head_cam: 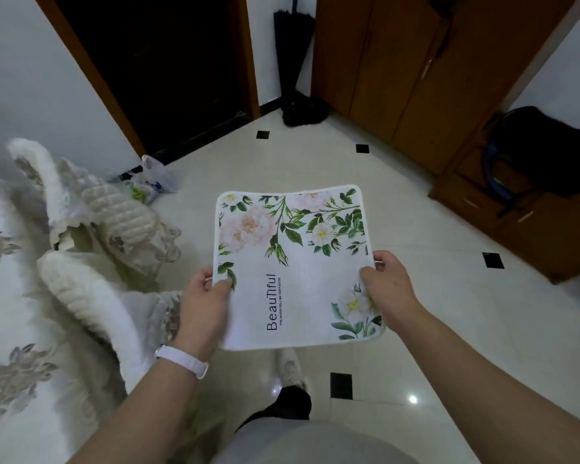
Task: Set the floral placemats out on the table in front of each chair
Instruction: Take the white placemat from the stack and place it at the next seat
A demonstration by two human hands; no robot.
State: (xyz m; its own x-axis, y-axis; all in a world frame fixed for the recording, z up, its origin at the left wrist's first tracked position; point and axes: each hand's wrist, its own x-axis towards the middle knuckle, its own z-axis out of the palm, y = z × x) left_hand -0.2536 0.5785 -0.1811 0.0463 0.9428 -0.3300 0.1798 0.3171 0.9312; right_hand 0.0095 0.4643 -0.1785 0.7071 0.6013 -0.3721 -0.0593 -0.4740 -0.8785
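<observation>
Your left hand (204, 306) pinches the left edge of the floral placemat (295, 262), thumb on top and fingers curled beneath it. Your right hand (389, 285) grips the right edge the same way. Between them you hold the placemat roughly flat in the air, printed side up, above the pale tiled floor (416, 296) and in front of your body. Its far edge sags slightly in the middle. The word "Beautiful" runs along it near your left thumb.

A white wristband (181, 360) sits on your left wrist. To your left stand two chairs with cream quilted covers (91, 212), tucked against the bench (0, 296), which wears a cloth with grey flowers. Ahead, a folded black umbrella (292, 45) leans in the corner beside a wooden cabinet (416, 78).
</observation>
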